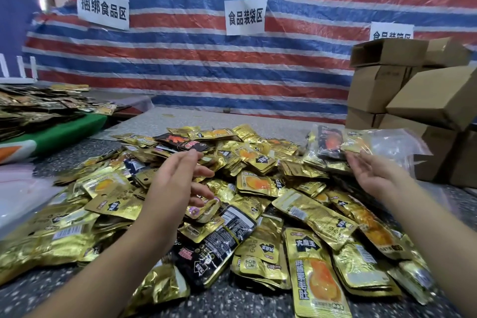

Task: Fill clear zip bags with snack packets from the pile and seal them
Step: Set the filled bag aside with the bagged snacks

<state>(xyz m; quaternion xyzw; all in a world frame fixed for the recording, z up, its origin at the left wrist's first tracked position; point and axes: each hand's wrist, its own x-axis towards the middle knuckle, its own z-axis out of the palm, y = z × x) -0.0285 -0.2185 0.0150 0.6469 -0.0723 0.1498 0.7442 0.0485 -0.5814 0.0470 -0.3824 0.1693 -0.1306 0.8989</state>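
Striped red, white and blue plastic tarp (232,72) hung across the far side. Speckled grey stone bench (245,297) bare along near edge and far centre. Brown cardboard boxes (402,90) stacked far right. Crinkled gold and black foil snack packets (258,188) heaped mid-bench. Clear zip bag (366,144), part-filled, right of heap. Left hand (180,183) relaxed, fingers spread over packets, holding nothing. Right hand (371,170) palm-up, fingertips touching bag's underside.
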